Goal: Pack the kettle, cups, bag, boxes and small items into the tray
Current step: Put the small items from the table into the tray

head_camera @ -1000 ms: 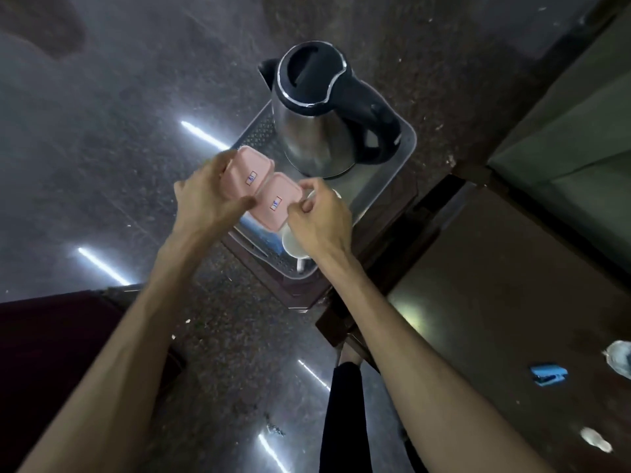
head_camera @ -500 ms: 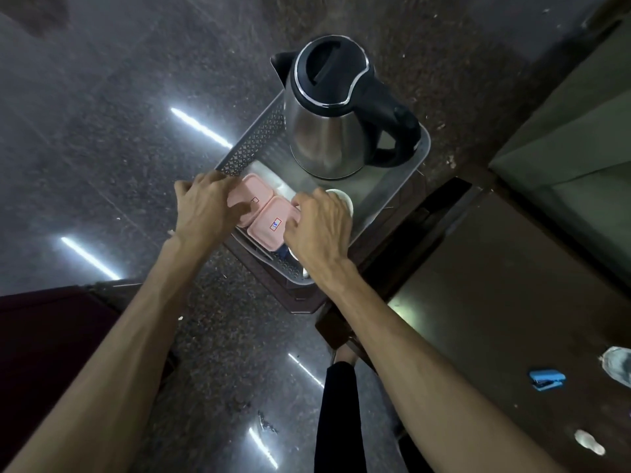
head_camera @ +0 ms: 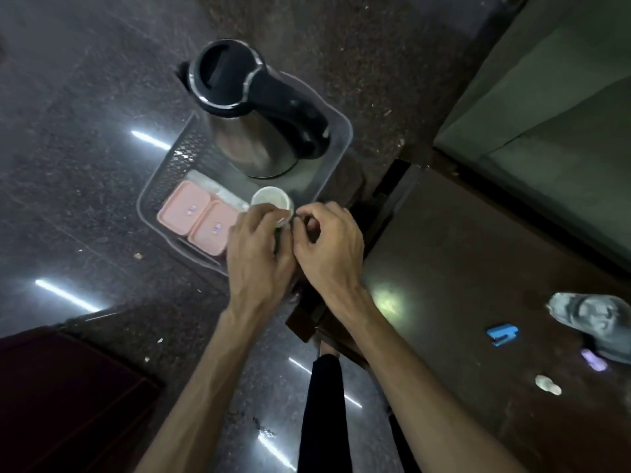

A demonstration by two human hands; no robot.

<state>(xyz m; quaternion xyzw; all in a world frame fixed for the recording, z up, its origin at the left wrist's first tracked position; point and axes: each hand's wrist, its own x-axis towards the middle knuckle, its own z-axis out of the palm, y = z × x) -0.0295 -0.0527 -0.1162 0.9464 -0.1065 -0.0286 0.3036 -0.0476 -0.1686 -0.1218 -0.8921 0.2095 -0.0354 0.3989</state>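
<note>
A person's two bare hands meet over the near right corner of a grey plastic tray (head_camera: 336, 121) with latticed walls. The left hand (head_camera: 257, 254) lies with its fingers curled together against the side of a white cup (head_camera: 271, 199), which stands in the tray. The right hand (head_camera: 329, 245) sits just beside it, fingertips bunched in a pinch near the cup's rim; what they pinch is too small and blurred to tell. A steel electric kettle (head_camera: 254, 107) with a black lid and handle stands upright at the tray's far end. Two pink lidded boxes (head_camera: 201, 216) lie flat, side by side, in the tray's near left part. On the dark table (head_camera: 461, 274) to the right rest a blue stapler (head_camera: 502, 334) and a crumpled bag (head_camera: 594, 315), well apart from the tray.
</note>
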